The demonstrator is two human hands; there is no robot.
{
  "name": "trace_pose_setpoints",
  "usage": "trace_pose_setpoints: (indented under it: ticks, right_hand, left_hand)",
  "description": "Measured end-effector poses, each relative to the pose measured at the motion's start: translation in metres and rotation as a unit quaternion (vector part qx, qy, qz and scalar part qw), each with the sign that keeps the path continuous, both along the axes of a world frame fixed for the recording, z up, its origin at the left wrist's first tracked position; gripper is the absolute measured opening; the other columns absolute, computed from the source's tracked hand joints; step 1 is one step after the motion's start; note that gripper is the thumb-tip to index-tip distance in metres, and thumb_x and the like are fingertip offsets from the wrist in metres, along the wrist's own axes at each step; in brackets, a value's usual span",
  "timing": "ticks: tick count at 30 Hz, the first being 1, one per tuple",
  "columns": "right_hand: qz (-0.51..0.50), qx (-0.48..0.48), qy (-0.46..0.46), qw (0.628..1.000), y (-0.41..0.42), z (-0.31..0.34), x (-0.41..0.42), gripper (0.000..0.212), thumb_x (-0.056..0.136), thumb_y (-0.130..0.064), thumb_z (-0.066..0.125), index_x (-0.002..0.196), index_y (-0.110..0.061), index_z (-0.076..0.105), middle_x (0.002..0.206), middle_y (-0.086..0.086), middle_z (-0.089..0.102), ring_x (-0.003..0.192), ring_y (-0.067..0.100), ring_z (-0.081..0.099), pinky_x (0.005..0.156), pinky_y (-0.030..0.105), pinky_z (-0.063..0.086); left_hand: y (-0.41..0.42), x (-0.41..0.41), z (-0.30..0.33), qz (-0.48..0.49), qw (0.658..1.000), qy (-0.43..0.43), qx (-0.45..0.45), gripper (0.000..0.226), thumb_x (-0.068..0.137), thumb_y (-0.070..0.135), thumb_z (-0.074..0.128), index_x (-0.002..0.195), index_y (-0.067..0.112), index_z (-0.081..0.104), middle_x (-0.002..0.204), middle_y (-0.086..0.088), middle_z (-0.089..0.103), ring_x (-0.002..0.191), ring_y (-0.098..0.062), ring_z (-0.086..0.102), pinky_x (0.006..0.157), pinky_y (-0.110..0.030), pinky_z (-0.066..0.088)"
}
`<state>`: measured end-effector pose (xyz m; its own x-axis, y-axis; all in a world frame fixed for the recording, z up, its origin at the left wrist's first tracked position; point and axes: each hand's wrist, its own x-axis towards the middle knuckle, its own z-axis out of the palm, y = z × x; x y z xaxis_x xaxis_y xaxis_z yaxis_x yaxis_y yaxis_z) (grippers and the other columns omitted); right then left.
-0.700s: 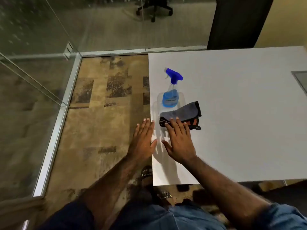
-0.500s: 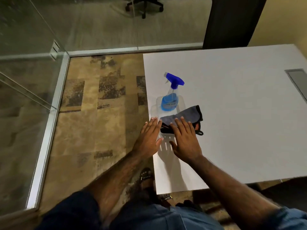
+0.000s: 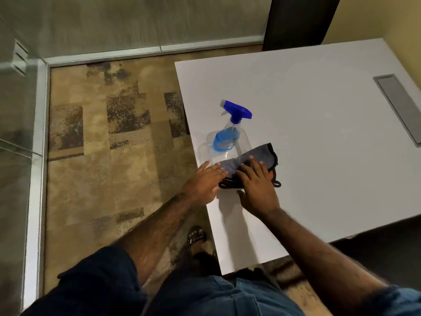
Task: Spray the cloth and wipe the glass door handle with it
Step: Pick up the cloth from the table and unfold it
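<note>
- The cloth (image 3: 250, 161), grey with a dark border, lies folded on the white table (image 3: 319, 133), just on the person's side of the spray bottle (image 3: 227, 135) and touching its base.
- The left hand (image 3: 202, 183) lies flat, fingers straight, its fingertips on the cloth's near-left end; it grips nothing.
- The right hand (image 3: 257, 185) is spread flat on top of the cloth, fingers apart, pressing rather than grasping.
- The step in hand looks like picking up the cloth. To do it well, curl the right fingers under the folded edge and lift it whole, so it does not drag against the bottle and tip it.
- The left hand is nearer the bottle and could take it by the neck below the blue trigger head.
- The cloth sits near the table's left edge, and the left hand's wrist hangs over that edge above the patterned carpet (image 3: 114, 156).
- To the right of the cloth the table is bare and wide.
- The door handle is not clearly in view; glass panels (image 3: 13, 156) stand to the left of the carpet.
</note>
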<state>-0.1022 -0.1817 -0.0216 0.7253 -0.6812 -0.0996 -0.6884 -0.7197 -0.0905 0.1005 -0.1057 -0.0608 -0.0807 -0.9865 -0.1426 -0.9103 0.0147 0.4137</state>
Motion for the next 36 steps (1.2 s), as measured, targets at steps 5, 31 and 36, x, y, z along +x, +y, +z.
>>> trace_pose_setpoints:
  ticks: [5, 31, 36]
  right_hand:
    - [-0.006, 0.01, -0.012, 1.0, 0.003, 0.0, 0.002, 0.056, 0.092, -0.029, 0.086, 0.142, -0.012, 0.069, 0.156, 0.013, 0.063, 0.164, 0.039, 0.035, 0.136, 0.061, 0.023]
    - [-0.023, 0.163, -0.239, 0.957, -0.058, 0.094, -0.036, 0.034, 0.097, -0.036, 0.058, 0.124, -0.022, 0.074, 0.097, -0.001, 0.08, 0.086, 0.027, 0.07, 0.073, 0.033, 0.044]
    - [-0.061, 0.294, -0.345, 0.889, -0.062, 0.123, -0.044, 0.013, 0.103, -0.036, 0.077, 0.091, -0.034, 0.071, 0.079, -0.016, 0.073, 0.073, 0.002, 0.066, 0.067, 0.018, 0.049]
  left_hand:
    - [0.0, 0.005, -0.003, 0.0, 0.997, 0.058, -0.04, 0.052, 0.106, 0.026, 0.068, 0.154, 0.011, 0.059, 0.16, -0.007, 0.059, 0.159, -0.023, 0.04, 0.135, -0.044, 0.002]
    - [-0.027, -0.04, 0.133, 0.217, 0.89, 0.388, -0.099, 0.025, 0.108, 0.033, 0.066, 0.133, 0.028, 0.069, 0.12, 0.003, 0.076, 0.116, -0.017, 0.072, 0.11, -0.045, 0.058]
    - [-0.002, -0.043, 0.15, 0.34, 0.851, 0.37, -0.155, 0.059, 0.104, 0.047, 0.067, 0.156, 0.025, 0.052, 0.148, 0.013, 0.062, 0.135, -0.001, 0.059, 0.106, -0.017, 0.051]
